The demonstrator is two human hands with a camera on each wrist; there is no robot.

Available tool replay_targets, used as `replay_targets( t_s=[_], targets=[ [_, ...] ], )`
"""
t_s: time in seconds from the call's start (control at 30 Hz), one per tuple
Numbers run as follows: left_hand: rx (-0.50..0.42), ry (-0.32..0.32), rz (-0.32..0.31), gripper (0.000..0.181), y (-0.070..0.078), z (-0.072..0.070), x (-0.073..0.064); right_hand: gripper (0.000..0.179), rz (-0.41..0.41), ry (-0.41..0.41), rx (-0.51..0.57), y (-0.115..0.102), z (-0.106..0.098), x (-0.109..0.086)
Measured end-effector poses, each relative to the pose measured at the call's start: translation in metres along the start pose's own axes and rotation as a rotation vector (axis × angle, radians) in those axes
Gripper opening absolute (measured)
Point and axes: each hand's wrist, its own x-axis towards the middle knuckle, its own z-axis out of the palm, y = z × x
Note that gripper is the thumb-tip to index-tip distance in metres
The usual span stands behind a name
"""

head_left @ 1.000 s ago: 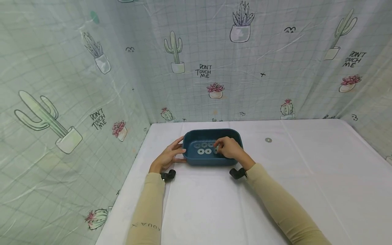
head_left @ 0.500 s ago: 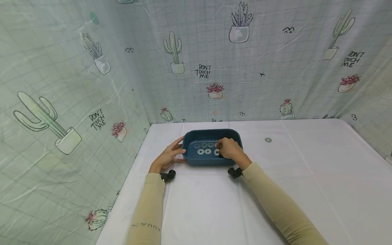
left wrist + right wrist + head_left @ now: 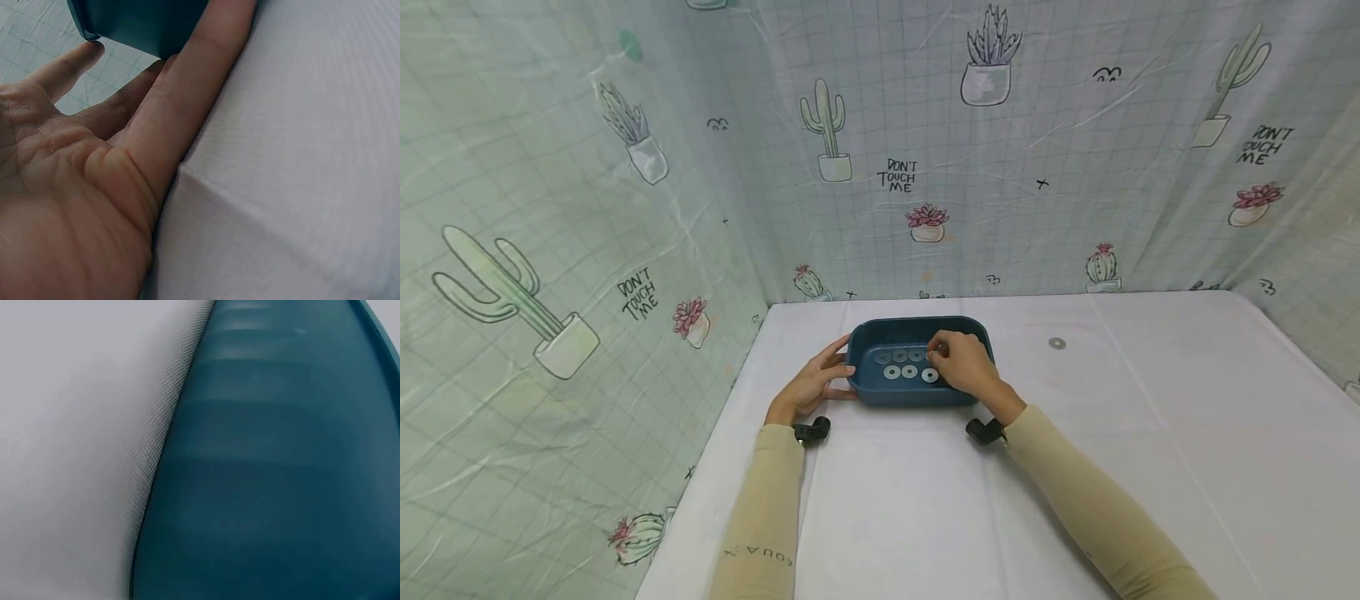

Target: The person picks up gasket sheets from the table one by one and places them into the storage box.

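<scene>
A dark blue rectangular tray (image 3: 917,398) stands on the white-covered table. Against its left end rests my left hand (image 3: 808,383), fingers spread and fairly straight; in the left wrist view, fingers (image 3: 81,65) reach the tray's wall. Flat metal washers lie in two rows on the tray floor, among them a front-left washer (image 3: 891,372) and a front-right washer (image 3: 930,376). My right hand (image 3: 964,365) reaches over the tray's right part, its fingers bent down at the right end of the back row. I cannot tell whether those fingertips pinch a washer.
Another washer (image 3: 1057,342) lies on the table right of the tray. Behind and to the left hangs a cactus-print curtain (image 3: 880,125). The right wrist view shows only the tray's outer wall (image 3: 262,475) and white cloth (image 3: 75,450).
My right hand has shifted off the front-right washer toward the back row, leaving that washer in full view, slightly nearer the tray's front. My left hand stays in place.
</scene>
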Motion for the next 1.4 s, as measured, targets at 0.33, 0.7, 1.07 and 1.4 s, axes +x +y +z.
replay_targets(
  t_s=[0.33,0.7,1.07,1.4],
  targets=[
    [0.001,-0.003,0.01,0.072,-0.001,0.0,-0.002,0.021,-0.099,0.022,0.237,0.008,-0.018,0.001],
    [-0.005,-0.031,0.017,0.073,0.001,0.0,0.001,0.022,0.009,0.202,0.138,0.059,-0.072,0.009],
    [0.005,-0.04,0.018,0.077,0.001,-0.003,-0.001,0.034,0.175,0.146,0.029,0.108,-0.114,0.002],
    [0.006,-0.012,0.017,0.072,0.0,-0.001,-0.001,0.033,0.265,0.074,-0.091,0.133,-0.122,-0.006]
  ],
)
